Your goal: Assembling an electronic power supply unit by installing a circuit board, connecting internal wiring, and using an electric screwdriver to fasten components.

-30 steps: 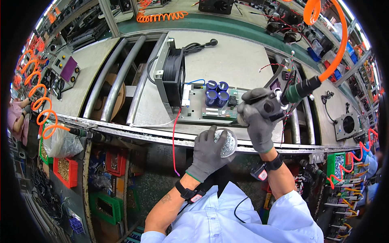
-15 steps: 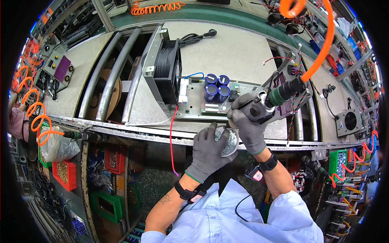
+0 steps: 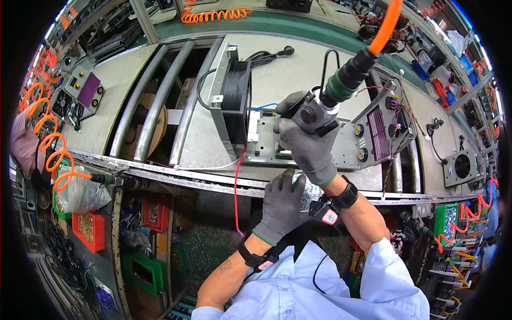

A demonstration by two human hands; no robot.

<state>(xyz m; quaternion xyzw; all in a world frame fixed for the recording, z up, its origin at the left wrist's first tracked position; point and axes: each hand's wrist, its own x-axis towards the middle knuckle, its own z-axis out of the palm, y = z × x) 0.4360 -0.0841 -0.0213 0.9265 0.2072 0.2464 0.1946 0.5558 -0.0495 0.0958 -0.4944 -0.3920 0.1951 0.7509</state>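
My left hand (image 3: 280,208), in a grey glove, is closed round a round dish of small silvery screws (image 3: 311,193) at the bench's front edge. My right hand (image 3: 309,149), gloved too, grips a pneumatic screwdriver (image 3: 316,114) with a green collar and an orange hose. The screwdriver is over the middle of a metal chassis (image 3: 261,159); its tip is hidden by the hand. A black fan (image 3: 236,101) stands at the chassis's left end, beside a white block (image 3: 253,128). A panel with a purple grille (image 3: 380,133) rises at the right end. The blue capacitors are covered by my right hand.
A red wire (image 3: 237,197) hangs from the chassis over the bench edge. Metal rollers (image 3: 160,106) lie to the left. Below are a red bin (image 3: 88,232) and green bins (image 3: 144,273). A black power cord (image 3: 269,54) lies behind the fan.
My right hand has carried the screwdriver left and farther over the chassis, covering the capacitors. My left hand still holds the dish near the edge. The whole view has shifted slightly.
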